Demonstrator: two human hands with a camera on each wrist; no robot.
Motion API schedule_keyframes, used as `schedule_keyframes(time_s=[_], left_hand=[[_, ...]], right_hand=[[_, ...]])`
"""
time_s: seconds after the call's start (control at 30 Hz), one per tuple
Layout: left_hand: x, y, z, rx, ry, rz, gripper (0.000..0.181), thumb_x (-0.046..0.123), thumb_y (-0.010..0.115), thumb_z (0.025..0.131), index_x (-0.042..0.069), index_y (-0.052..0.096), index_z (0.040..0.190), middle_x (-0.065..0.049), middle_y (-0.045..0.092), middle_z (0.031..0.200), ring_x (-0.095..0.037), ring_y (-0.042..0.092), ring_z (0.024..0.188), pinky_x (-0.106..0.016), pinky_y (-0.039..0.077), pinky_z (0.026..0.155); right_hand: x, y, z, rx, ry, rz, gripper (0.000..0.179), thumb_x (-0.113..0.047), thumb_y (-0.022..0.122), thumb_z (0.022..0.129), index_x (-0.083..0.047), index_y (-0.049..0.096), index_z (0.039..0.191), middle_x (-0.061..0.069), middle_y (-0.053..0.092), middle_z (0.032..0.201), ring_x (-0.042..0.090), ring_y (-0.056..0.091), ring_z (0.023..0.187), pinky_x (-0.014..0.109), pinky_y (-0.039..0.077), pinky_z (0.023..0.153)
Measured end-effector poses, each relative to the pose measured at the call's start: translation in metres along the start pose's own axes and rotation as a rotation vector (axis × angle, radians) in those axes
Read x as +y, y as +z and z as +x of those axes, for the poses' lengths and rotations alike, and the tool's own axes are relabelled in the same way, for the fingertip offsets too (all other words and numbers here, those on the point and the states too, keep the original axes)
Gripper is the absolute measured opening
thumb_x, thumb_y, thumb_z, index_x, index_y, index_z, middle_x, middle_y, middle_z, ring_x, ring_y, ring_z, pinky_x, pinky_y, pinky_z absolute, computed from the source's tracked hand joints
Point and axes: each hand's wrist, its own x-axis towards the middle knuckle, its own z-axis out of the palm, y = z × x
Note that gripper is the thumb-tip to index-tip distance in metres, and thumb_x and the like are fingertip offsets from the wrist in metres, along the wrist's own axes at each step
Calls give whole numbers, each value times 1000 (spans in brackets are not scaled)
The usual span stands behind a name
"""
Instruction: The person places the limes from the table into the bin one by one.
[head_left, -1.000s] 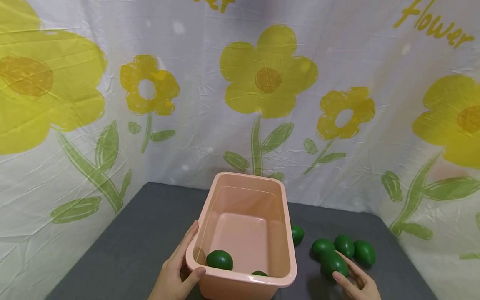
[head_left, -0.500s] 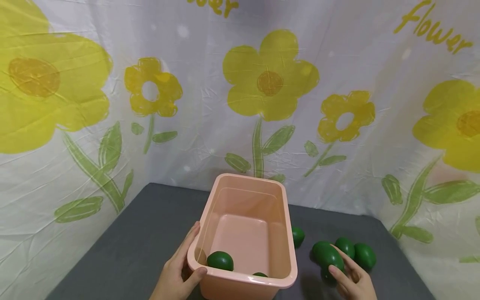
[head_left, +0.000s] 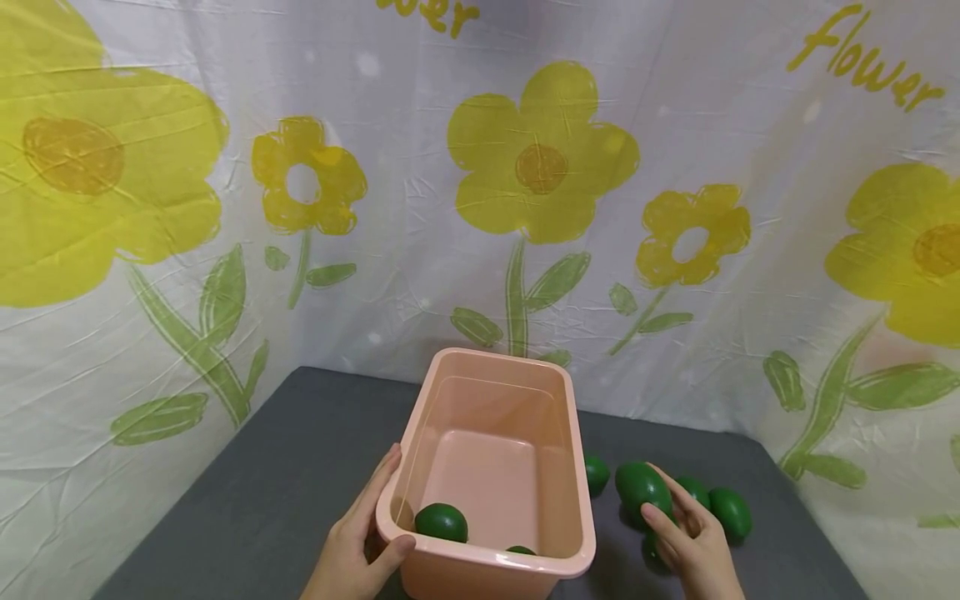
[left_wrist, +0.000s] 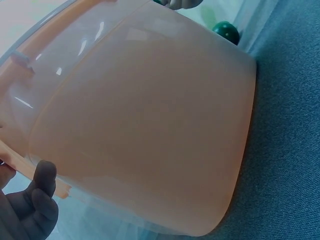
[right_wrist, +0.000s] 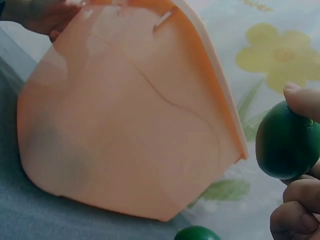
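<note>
A pink plastic bin (head_left: 480,577) stands at the middle front of the table. My left hand (head_left: 348,542) grips its near left corner, thumb over the rim and fingers along the outside. To the right of the bin, my right hand (head_left: 697,537) holds a dark green egg-shaped fruit (head_left: 637,486) between thumb and fingers, above the table. The same fruit (right_wrist: 285,142) shows a small pale stem spot in the right wrist view. Inside the bin, one green fruit (head_left: 441,522) lies at the near left; another (head_left: 521,550) is mostly hidden by the front rim.
Several similar fruits lie on the grey table (head_left: 315,433) right of the bin: one fruit (head_left: 596,475) beside its wall, one (head_left: 730,514) at the far right, one (head_left: 654,554) partly under the right hand. A flower-printed cloth (head_left: 405,275) hangs behind.
My right hand has lifted the green fruit and moved it up and left, away from the others. The left hand stays on the bin.
</note>
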Motion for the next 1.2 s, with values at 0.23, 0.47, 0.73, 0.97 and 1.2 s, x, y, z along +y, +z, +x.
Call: schedule_keyframes(time_s=[0.23,0.47,0.73,0.97,1.2], left_hand=[[0,0,1,-9,-13,-17,83,10,75,97,30,34,167,-14,32,172,-50,45,141,-39,63,89],[0,0,1,-11,6,-5,84,9,75,96,29,34,167,-11,32,173,-49,44,142,-38,62,91],[-1,0,0,-12,-7,-36,83,9,74,97,29,34,167,-13,31,173,-52,48,138,-36,64,86],[-2,-1,0,-14,11,-13,85,8,74,96,30,34,167,-15,31,173,-51,46,140,-37,63,88],[-3,-2,0,-10,52,12,87,8,76,94,28,33,168,-17,33,172,-48,47,140,-40,63,89]], right_hand=[[-9,10,1,-23,-75,5,38,-18,68,105,-37,61,138,-7,41,64,22,12,49,50,22,50],[-16,20,2,-82,-186,68,42,-7,63,106,-31,64,141,-9,68,98,23,12,52,47,15,51],[-25,40,5,-118,-241,79,46,-3,63,105,-18,61,148,-9,66,93,22,12,52,44,15,49],[-28,52,7,-184,-277,108,47,1,62,103,-21,65,144,-11,65,93,20,14,53,40,15,47],[-29,65,8,-201,-273,90,49,-1,64,102,-13,61,149,-6,72,103,11,21,51,36,18,46]])
